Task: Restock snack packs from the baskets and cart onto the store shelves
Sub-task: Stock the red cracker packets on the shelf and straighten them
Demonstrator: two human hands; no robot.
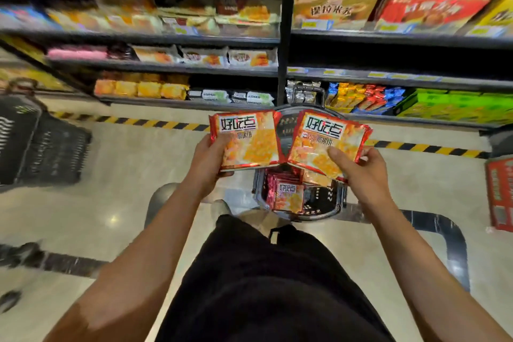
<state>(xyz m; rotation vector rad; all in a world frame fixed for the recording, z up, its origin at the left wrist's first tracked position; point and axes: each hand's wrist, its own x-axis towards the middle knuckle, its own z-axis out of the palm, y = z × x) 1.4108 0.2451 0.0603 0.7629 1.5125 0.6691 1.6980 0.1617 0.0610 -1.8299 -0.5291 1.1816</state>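
Observation:
My left hand [209, 159] grips a stack of red-and-orange snack packs [247, 140] by its left edge. My right hand [361, 169] holds a second stack of the same packs [326, 141], thumb on top. Both stacks hover over a dark basket [330, 204] on the floor, in which more of these packs [287, 196] lie. The store shelves [194, 69] stand just beyond, filled with snack bags; similar orange packs [141, 89] sit on the lowest left shelf.
A black cart or basket [41, 141] stands at the left. Yellow-black tape [138, 121] runs along the floor before the shelves. A red carton [499, 194] lies at the right edge. A dark curved bar [455, 241] is by my right arm.

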